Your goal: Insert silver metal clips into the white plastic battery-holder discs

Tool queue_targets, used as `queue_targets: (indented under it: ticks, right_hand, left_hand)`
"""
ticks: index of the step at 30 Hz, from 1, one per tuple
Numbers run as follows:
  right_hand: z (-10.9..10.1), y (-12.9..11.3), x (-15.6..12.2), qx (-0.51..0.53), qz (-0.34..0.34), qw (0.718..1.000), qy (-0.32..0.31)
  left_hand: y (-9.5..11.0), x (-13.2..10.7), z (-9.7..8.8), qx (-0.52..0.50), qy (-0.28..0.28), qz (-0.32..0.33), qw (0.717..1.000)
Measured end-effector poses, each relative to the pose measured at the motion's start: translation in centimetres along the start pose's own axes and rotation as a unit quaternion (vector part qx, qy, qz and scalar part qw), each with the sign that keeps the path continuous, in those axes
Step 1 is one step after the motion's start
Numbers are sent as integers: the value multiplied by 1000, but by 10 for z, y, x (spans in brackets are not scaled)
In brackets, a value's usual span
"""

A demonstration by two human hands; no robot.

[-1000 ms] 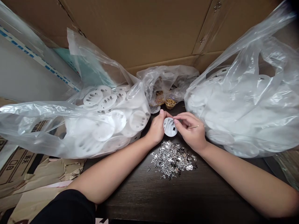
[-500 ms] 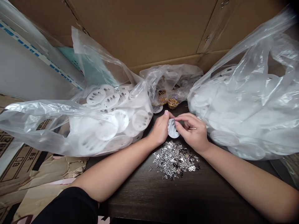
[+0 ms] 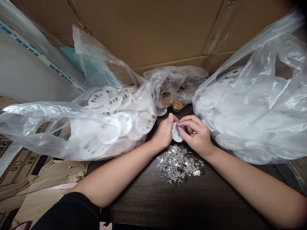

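Note:
My left hand (image 3: 165,130) grips a round white plastic disc (image 3: 177,136) by its left edge, thumb upward. Slots show in the disc's face, partly covered by fingers. Over its upper right part, my right hand (image 3: 198,132) has thumb and forefinger pinched together at the face. Whatever sits between those fingertips is too small to make out. Just below both hands, a heap of small shiny metal pieces (image 3: 178,164) lies on the dark wooden table (image 3: 192,204).
A clear plastic bag (image 3: 100,127) of slotted white discs stands left, and another full bag (image 3: 251,121) right. Between them at the back lies a smaller bag (image 3: 177,76) near gold-coloured metal parts (image 3: 177,106). A cardboard wall (image 3: 148,32) rises behind. Cardboard scraps (image 3: 48,179) lie lower left.
My right thumb and forefinger have shifted slightly left and down across the disc's face. My left hand keeps its hold on the disc almost unmoved.

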State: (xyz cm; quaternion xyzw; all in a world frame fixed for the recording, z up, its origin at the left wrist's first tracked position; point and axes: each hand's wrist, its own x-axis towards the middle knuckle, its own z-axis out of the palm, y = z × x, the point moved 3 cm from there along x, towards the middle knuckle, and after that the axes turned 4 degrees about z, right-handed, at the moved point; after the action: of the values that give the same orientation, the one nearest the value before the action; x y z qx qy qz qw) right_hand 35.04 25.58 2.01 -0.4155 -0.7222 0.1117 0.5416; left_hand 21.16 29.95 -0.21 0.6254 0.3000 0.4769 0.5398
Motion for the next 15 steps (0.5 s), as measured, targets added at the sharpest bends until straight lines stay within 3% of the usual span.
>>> queue_targets:
  ticks: [15]
  right_hand:
    - [1,-1,-1,-34,-12,999,-1]
  left_hand:
    - [2,0,0,-7,4,-4,1000]
